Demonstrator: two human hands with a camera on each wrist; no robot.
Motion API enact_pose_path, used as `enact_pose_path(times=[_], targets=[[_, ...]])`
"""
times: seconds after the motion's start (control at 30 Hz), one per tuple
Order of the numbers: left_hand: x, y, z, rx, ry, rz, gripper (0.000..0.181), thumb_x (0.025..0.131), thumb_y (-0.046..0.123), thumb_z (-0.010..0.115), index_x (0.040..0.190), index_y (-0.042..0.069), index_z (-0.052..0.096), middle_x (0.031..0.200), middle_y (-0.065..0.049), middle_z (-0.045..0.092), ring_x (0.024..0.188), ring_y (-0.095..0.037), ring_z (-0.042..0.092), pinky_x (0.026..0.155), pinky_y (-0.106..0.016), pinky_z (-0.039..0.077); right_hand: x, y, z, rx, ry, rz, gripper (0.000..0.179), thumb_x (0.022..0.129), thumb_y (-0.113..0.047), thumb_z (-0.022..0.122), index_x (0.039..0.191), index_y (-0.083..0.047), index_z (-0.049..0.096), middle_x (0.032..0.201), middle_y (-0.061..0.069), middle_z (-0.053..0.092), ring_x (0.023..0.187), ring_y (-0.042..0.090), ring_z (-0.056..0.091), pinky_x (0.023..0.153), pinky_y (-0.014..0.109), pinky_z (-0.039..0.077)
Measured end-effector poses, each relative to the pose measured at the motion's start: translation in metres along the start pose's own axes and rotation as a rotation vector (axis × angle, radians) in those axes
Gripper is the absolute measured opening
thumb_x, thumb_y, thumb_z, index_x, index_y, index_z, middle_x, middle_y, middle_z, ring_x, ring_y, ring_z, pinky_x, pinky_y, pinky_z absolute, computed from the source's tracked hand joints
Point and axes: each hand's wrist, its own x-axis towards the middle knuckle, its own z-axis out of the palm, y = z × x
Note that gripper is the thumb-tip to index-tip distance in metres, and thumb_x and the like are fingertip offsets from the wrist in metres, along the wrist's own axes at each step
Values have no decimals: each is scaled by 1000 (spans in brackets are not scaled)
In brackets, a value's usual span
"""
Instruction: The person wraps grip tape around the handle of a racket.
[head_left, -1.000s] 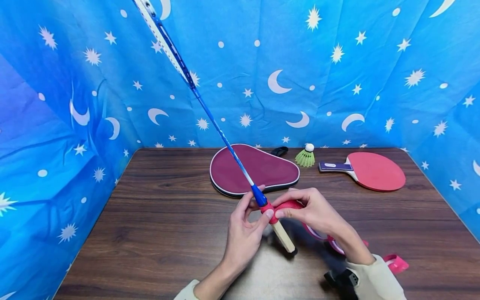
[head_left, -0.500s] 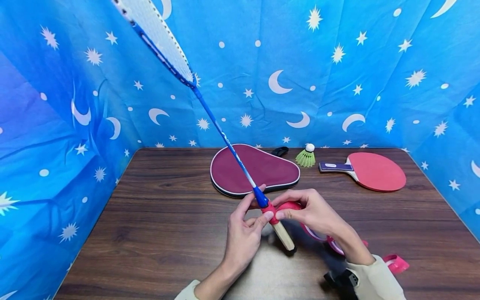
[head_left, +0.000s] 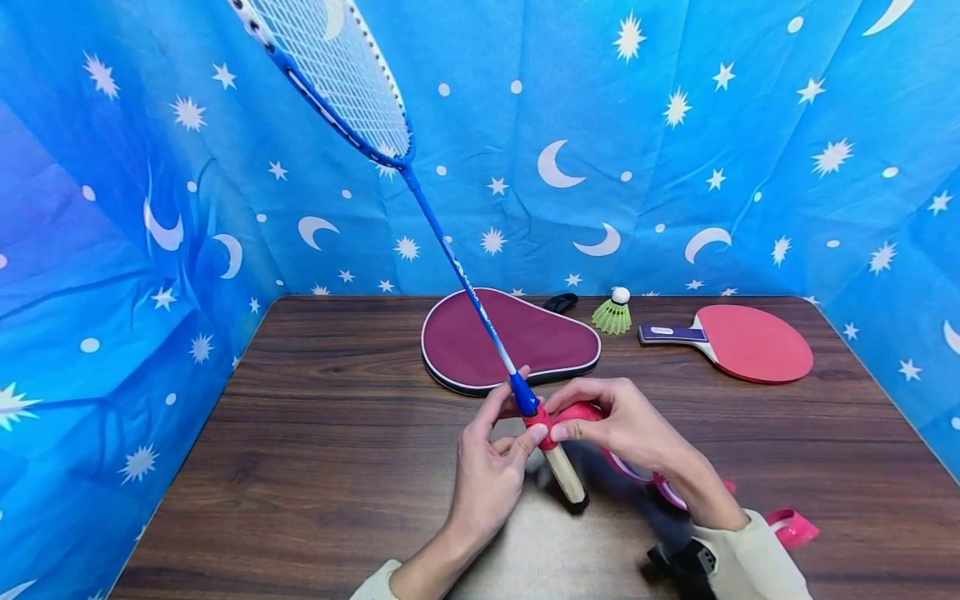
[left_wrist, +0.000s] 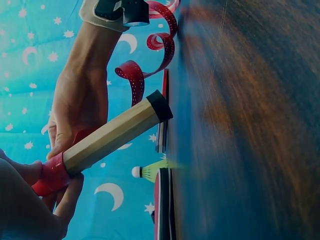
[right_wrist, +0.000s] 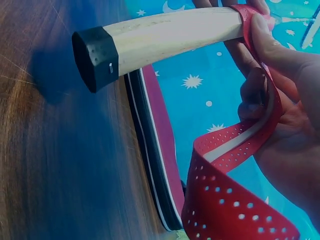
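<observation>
My left hand (head_left: 487, 467) holds a blue and white badminton racket (head_left: 437, 218) at the top of its handle, thumb on the red wrap. The racket tilts up to the left, its strung head cut off by the top edge. Red perforated grip tape (right_wrist: 232, 202) circles the handle just below the blue cone. My right hand (head_left: 637, 421) pinches the tape beside the handle. From there the loose length curls down in the right wrist view. Below the wrap the wooden handle (left_wrist: 115, 137) is bare, ending in a black butt cap (left_wrist: 159, 106).
Behind the hands lies a maroon paddle case (head_left: 510, 337) with white piping. To its right stand a yellow-green shuttlecock (head_left: 612, 312) and a red table tennis paddle (head_left: 757, 343). The tape's loose end (head_left: 793, 527) rests on the wooden table (head_left: 322, 467) by the right sleeve.
The racket has turned about its long axis, so its head now shows its strings instead of its edge. Its head has swung slightly right; both hands keep nearly the same place.
</observation>
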Motion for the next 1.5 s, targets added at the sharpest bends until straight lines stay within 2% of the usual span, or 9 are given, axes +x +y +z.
enact_pose_path(times=[0.1,0.2,0.37,0.57,0.8,0.9,1.13,1.37,1.5], targets=[[1,0,1,-15,16,32,44,88,-8,66,128,3,52,116,-10,66,104,-24,63,70,-33,58,0,-1,1,4,22,-2,20,86,-15,77,105,-21,72,101,0,70,76,22,62,63,30,53],[1,-1,3,-45,16,53,36,89,-9,65,120,0,50,116,-8,67,106,-27,63,74,-37,58,1,-1,1,8,37,-3,20,85,-15,77,104,-20,72,102,0,70,78,23,62,63,30,52],[1,-3,5,-95,14,75,34,89,-10,64,119,-1,50,117,-10,66,111,-30,60,80,-37,57,1,-1,1,11,44,7,20,85,-16,78,104,-20,72,102,0,70,80,24,63,64,30,53],[1,-6,5,-107,14,85,34,88,-12,64,117,0,50,116,-9,65,112,-31,59,81,-37,56,1,0,1,-1,45,11,20,84,-17,79,103,-21,72,101,0,70,79,24,62,63,30,53],[4,-30,6,-118,9,105,39,88,-9,66,120,6,50,117,-5,65,112,-25,58,79,-37,57,1,-1,-1,-4,43,0,20,85,-16,78,103,-21,72,100,0,70,79,24,63,64,31,54],[3,-35,6,-129,7,115,40,88,-8,67,121,8,50,118,-8,65,111,-25,59,79,-37,57,0,-2,-2,-8,43,4,20,85,-17,78,103,-21,73,100,0,70,79,23,63,64,31,54],[3,-38,6,-85,22,123,39,89,-5,67,120,11,51,116,-4,65,108,-24,59,78,-36,57,1,0,-2,-26,31,3,20,85,-17,78,104,-22,74,99,-1,70,80,22,64,65,31,55],[3,-39,4,-59,19,104,40,89,-4,68,121,12,51,116,-11,65,108,-22,59,75,-35,58,1,1,-2,-32,26,0,20,85,-18,78,103,-23,74,99,-2,70,82,22,64,66,31,55],[3,-38,5,-58,22,93,39,89,-4,68,121,12,51,116,-10,65,109,-21,59,75,-35,58,0,1,-2,-31,35,3,20,85,-18,78,103,-23,74,99,-2,70,82,22,63,66,31,55]])
